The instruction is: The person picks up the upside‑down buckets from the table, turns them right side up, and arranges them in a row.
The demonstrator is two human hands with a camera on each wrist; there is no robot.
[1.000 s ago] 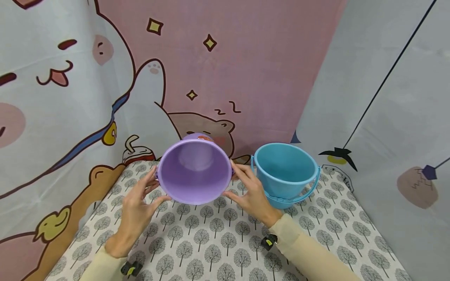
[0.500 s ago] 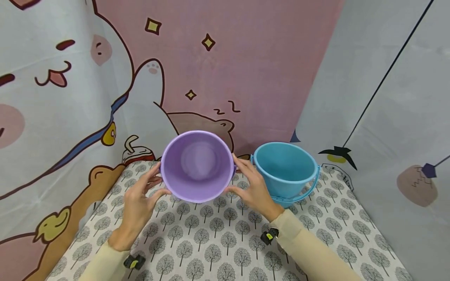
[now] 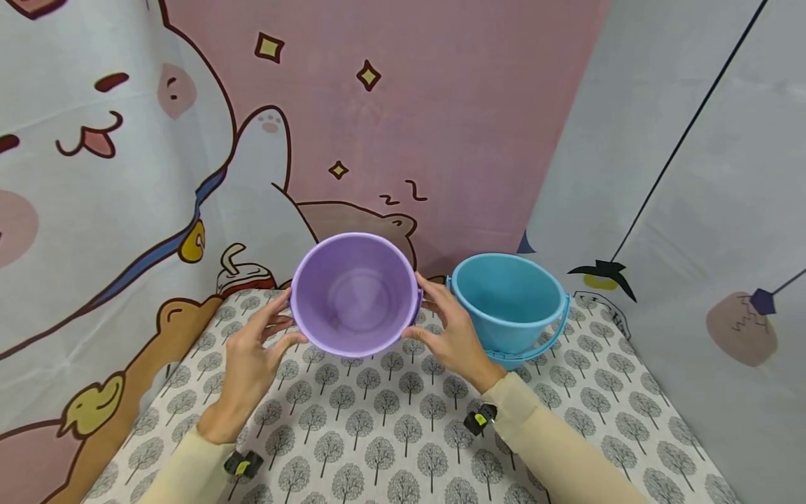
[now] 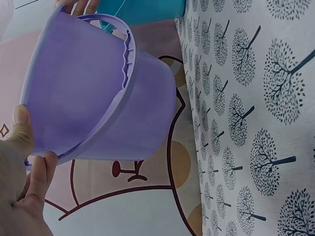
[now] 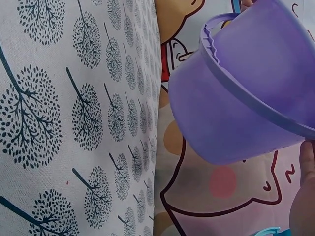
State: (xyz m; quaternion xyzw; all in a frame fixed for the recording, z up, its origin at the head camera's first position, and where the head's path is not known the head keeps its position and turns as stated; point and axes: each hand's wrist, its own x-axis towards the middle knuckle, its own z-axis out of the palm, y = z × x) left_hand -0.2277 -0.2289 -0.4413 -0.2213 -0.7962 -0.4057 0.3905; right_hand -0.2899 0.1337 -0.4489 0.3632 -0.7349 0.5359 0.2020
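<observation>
A purple bucket (image 3: 355, 294) is held above the table between both hands, tilted so that its mouth faces the head camera. My left hand (image 3: 248, 360) grips it at the left side of the rim, thumb in front and fingers behind. On the opposite side my right hand (image 3: 455, 343) holds the rim in the same way. The bucket's purple handle (image 5: 246, 98) hangs down around its outside in the wrist views. To the right, behind my right hand, stands a light blue bucket (image 3: 510, 337) with its mouth up and its handle (image 3: 557, 337) lowered.
The table carries a white cloth (image 3: 378, 448) printed with grey trees. A pink curtain (image 3: 453, 126) with cartoon animals hangs behind it. Pale cloth walls (image 3: 686, 210) close in the sides. Small black devices (image 3: 481, 418) sit on both wrists.
The purple bucket has tipped back toward upright: its bottom, raised behind the rim before, has swung down and its inner floor shows. Both hands keep hold of it. The blue bucket stays put.
</observation>
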